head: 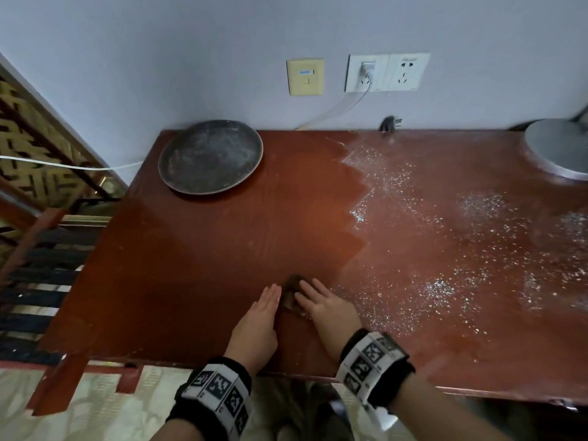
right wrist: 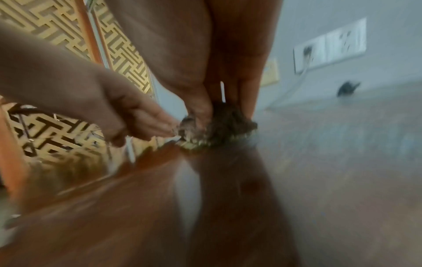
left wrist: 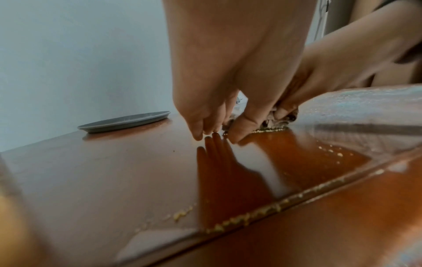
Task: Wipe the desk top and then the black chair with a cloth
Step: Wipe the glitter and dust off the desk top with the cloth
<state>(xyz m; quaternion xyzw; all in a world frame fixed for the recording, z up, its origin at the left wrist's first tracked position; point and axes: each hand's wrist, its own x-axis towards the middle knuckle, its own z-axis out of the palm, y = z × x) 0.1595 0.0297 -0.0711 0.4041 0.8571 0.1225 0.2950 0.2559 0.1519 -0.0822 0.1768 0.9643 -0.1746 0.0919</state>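
Head view: brown cloth (head: pixel 291 294), crumpled, lay at 6 o'clock on the desk top (head: pixel 206 265), right hand (head: pixel 324 305) pressing it with flat fingers; left hand (head: pixel 259 319) spread alongside. Dusty tray (head: pixel 210 156) at 11 o'clock. Left wrist view: crumbs (left wrist: pixel 269 130) lined the cloth's edge. Right wrist view: blurred.

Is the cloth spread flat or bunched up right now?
Bunched up: the cloth sits as a small crumpled wad under the right hand, beside the left hand.

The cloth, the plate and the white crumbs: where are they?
cloth (head: pixel 291 292), head view, brown bit between the hands.
plate (head: pixel 210 155), head view, dusty middle.
white crumbs (head: pixel 439 289), head view, patch on the desk's right side.
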